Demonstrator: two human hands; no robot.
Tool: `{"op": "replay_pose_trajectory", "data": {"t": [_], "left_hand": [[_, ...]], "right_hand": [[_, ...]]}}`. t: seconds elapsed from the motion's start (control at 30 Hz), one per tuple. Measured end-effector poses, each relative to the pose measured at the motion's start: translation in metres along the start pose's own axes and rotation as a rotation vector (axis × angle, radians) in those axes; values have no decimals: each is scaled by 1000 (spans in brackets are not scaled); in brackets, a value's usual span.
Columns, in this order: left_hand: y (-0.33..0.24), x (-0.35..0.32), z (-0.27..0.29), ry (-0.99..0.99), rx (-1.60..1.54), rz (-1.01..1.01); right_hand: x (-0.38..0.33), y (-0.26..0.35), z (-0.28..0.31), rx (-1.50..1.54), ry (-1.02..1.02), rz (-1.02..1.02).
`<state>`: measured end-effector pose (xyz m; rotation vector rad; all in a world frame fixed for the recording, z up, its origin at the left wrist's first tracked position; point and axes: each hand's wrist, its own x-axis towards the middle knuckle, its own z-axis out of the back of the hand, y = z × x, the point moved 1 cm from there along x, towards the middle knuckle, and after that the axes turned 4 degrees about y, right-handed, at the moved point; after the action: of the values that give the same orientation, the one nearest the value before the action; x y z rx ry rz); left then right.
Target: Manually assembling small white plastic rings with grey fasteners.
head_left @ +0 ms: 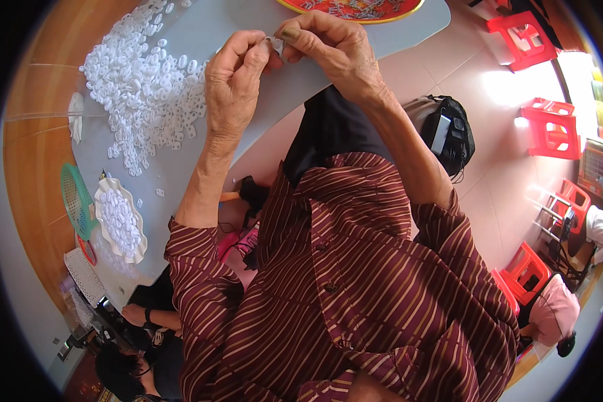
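Above the near edge of the grey table (275,110), my left hand (236,87) and my right hand (338,57) meet, fingertips almost touching. Both are closed in a pinch. Between them shows a small whitish piece (277,44), mostly covered by the fingers; its exact kind is unclear. Left of my left hand spreads a big loose pile of small white plastic pieces (147,94), flat and rounded, some with holes. Beyond my right hand, a red tray with a yellow rim (382,19) holds many small grey pieces, cut off by the picture's upper edge.
A scalloped white dish (139,251) full of white pieces stands at left, beside a green basket (77,201). A person in dark clothing (161,365) sits lower left. A black bag (452,137) lies on the floor at right, near red plastic stools (553,130). Another person wears pink (555,311).
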<state>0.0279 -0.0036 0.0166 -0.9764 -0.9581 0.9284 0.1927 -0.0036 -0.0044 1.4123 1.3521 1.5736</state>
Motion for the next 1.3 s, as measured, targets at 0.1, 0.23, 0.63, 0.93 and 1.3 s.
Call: {"op": "replay_pose_trajectory", "data": {"t": [0.1, 0.23, 0.63, 0.93, 1.3], "left_hand": [[-4, -1, -4, -1, -49, 39], [-6, -2, -5, 7, -63, 50], [-6, 5, -11, -18, -100, -24], [-8, 5, -14, -28, -101, -7], [-8, 5, -15, -28, -102, -26]], "right_hand": [[0, 2, -2, -26, -104, -32], [1, 3, -3, -12, -140, -19], [3, 2, -1, 136, -117, -61], [4, -2, -1, 203, -142, -103], [4, -2, 0, 197, -141, -85]]}}
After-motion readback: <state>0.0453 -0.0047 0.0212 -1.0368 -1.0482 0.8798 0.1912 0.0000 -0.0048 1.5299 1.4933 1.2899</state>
